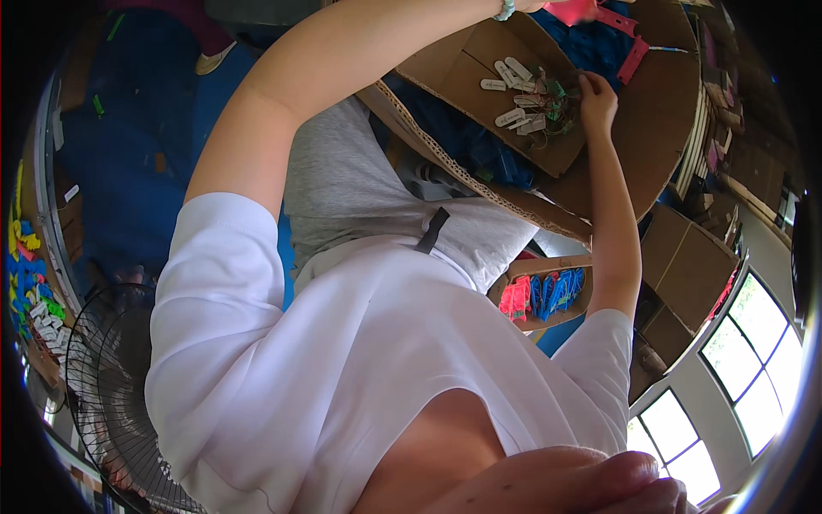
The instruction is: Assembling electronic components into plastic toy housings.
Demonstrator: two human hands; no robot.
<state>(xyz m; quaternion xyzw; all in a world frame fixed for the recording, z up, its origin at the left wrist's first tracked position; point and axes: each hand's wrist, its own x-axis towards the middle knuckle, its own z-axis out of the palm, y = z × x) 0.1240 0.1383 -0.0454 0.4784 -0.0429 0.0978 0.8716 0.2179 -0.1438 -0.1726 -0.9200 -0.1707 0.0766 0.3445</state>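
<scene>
My left hand (529, 3) is almost wholly cut off by the top edge, and its fingers cannot be made out. Beside it is a bright pink plastic piece (572, 11); whether the hand holds it is hidden. My right hand (598, 101) is at the side of a cardboard tray (462, 64), its fingers drawn together by a tangle of thin wires with green parts (558, 110). What they pinch is too small to tell. Several white oblong plastic pieces (511, 117) lie beside the wires in the tray. Another pink plastic part (633, 60) lies beyond my right hand.
The tray rests in a large cardboard box (651, 128) holding blue pieces (488, 150). A smaller box (541, 324) with pink and blue parts stands below my right forearm. A black fan (120, 385) is at left; another person's shoe (214, 58) shows at upper left.
</scene>
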